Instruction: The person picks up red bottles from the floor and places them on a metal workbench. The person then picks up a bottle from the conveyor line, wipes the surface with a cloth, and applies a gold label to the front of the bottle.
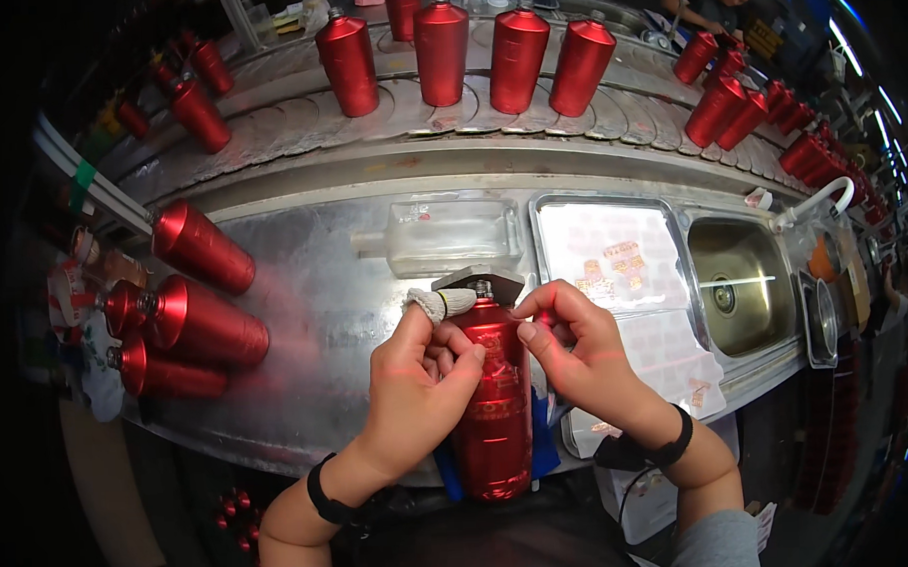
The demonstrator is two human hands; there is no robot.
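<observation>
A shiny red bottle (496, 422) stands in front of me at the counter's near edge, its threaded neck bare. My left hand (418, 390) is at its left side, fingers curled in and the thumb tip over the bottle's front. A white knitted finger cover (442, 304) on that index finger reaches the shoulder below the neck. At the right side of the shoulder, my right hand (576, 344) brings thumb and index finger close together in a pinch. Whatever either hand holds is too small or hidden to make out. Pale markings show on the bottle's front.
Behind the bottle lie a dark metal block (479, 278) and a clear glass bottle (452, 236). A tray with printed decal sheets (597, 229) sits at right, beside a sink (740, 318). Red bottles (210, 322) lie at left; others stand on a conveyor (408, 100). Another person (714, 4) is far right.
</observation>
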